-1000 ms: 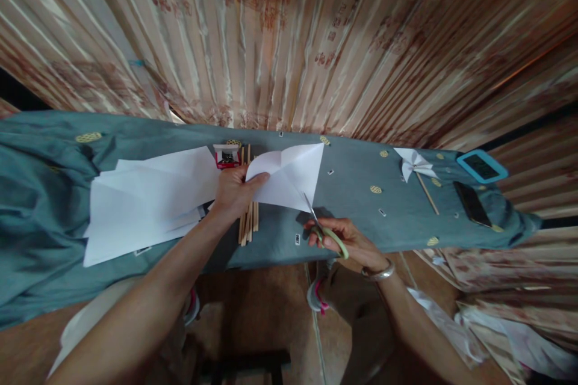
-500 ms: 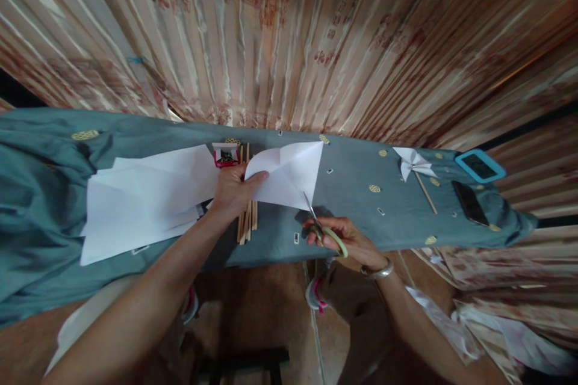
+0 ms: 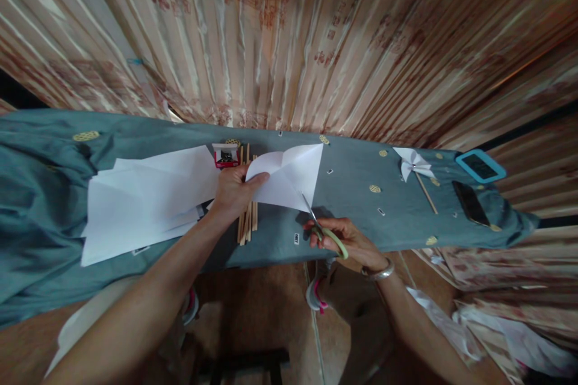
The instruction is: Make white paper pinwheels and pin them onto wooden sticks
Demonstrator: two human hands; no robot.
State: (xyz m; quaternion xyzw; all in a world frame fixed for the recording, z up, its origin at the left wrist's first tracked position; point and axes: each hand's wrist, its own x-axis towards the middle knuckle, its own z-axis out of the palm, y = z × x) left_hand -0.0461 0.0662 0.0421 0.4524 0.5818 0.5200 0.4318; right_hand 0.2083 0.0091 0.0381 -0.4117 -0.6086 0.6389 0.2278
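Observation:
My left hand (image 3: pixel 237 188) pinches the left edge of a creased white sheet of paper (image 3: pixel 289 175), thumb on top. The sheet is bent up at its left side and held over the table. In my right hand (image 3: pixel 345 239) is a pair of scissors (image 3: pixel 336 243) with pale green handles, my fingers through the loops. Its blades meet the paper near the lower right corner. Under and beside my left hand lie several thin wooden sticks (image 3: pixel 248 222), partly covered by the hand and the sheet.
A stack of white paper (image 3: pixel 139 204) lies left on the green tablecloth (image 3: pixel 352 186). A small red box (image 3: pixel 226 156) with small dark items stands behind my left hand. At right are a paper pinwheel (image 3: pixel 414 163) on a stick, a phone (image 3: pixel 470 203) and a blue-framed device (image 3: pixel 480 166).
Hardly anything differs. The paper's upper edge has dipped slightly, and the scissor blades look closer together at the sheet's corner. Both hands stay in place.

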